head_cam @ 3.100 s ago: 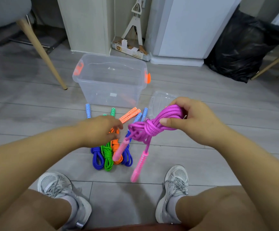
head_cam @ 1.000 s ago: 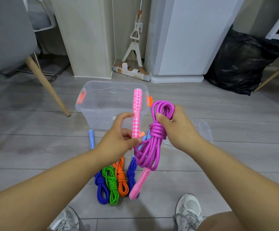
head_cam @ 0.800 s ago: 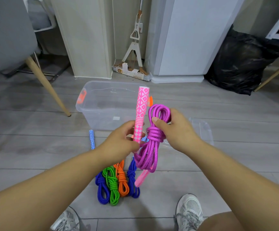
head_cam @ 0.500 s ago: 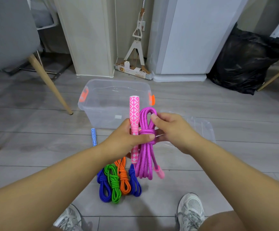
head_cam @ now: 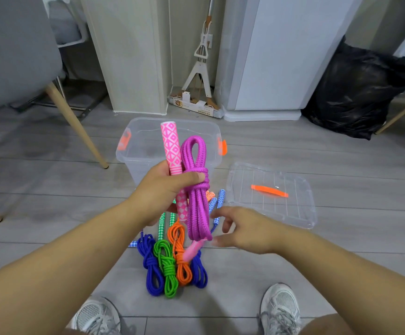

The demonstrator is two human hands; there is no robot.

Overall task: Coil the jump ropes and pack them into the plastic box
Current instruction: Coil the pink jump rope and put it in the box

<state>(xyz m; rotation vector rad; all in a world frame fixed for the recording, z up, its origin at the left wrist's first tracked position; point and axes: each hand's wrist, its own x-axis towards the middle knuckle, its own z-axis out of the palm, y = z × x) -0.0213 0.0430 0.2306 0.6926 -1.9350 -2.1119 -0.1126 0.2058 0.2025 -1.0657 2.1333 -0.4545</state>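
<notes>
Front and centre, the left hand [head_cam: 162, 189] grips the coiled magenta jump rope [head_cam: 196, 204] and one pink handle [head_cam: 171, 146] upright. At 5 o'clock of the coil, the right hand [head_cam: 242, 230] is spread loose and holds nothing. Four other coiled ropes [head_cam: 169, 272] lie on the floor [head_cam: 293, 274] at 6 o'clock. The clear plastic box [head_cam: 136, 155] at 12 o'clock looks empty, its lid [head_cam: 300, 209] beside it at 3 o'clock. Coiling seems nearly finished and packing not yet begun.

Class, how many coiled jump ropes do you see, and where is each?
5. The purple rope is gripped in the left hand. Four lie on the floor: blue rope, green rope, orange rope, second blue rope. Others may be hidden.
</notes>
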